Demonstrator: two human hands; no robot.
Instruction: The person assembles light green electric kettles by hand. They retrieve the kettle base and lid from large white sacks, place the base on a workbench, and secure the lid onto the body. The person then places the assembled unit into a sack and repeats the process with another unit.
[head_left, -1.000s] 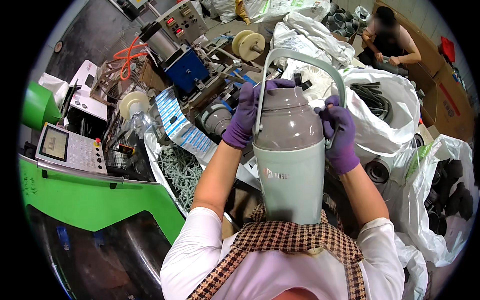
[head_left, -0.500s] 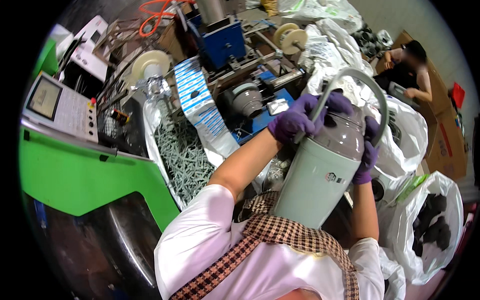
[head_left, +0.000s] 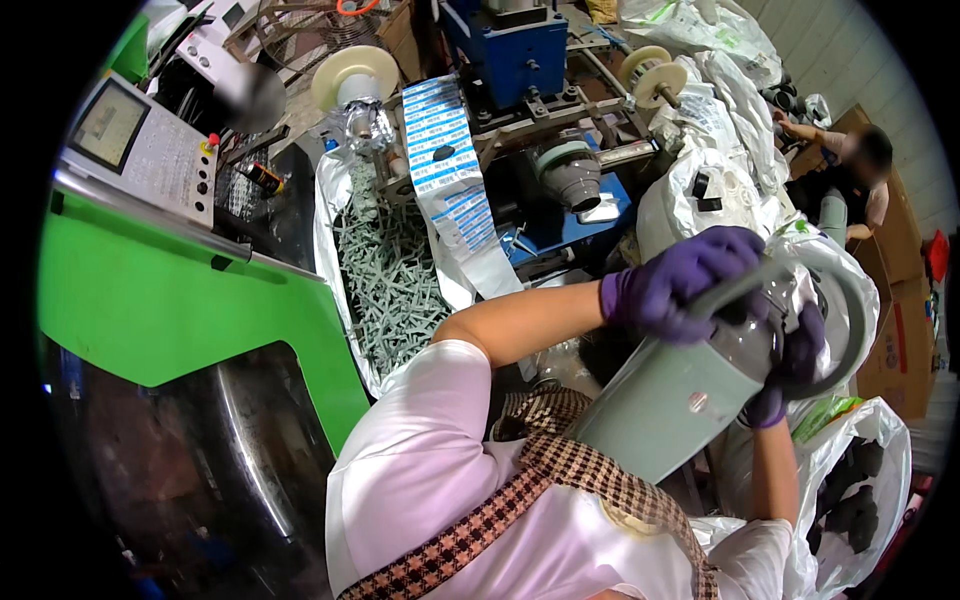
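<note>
A pale grey-green vacuum flask (head_left: 665, 410) leans against my front, its top tilted away to the right. It has a glossy darker grey shoulder (head_left: 742, 345) and a grey loop carrying handle (head_left: 858, 325). My left hand (head_left: 690, 283), in a purple glove, is closed over the near side of the top, where the handle meets it. From the far side, my right hand (head_left: 797, 355), gloved alike, grips the neck and shoulder inside the handle loop. Both hands partly cover the flask's mouth. Some fingertips are hidden.
Ahead, a blue machine (head_left: 520, 55) holds a grey flask top part (head_left: 570, 175). A printed label strip (head_left: 450, 170) hangs beside a sack of grey-green plastic scraps (head_left: 390, 270). On the left stands a green machine (head_left: 190, 330); white bags (head_left: 860, 440) and a co-worker (head_left: 850, 180) are on the right.
The flask has tilted further to the right, and its handle has swung outward. My left hand has shifted across the top. The whole view has turned slightly.
</note>
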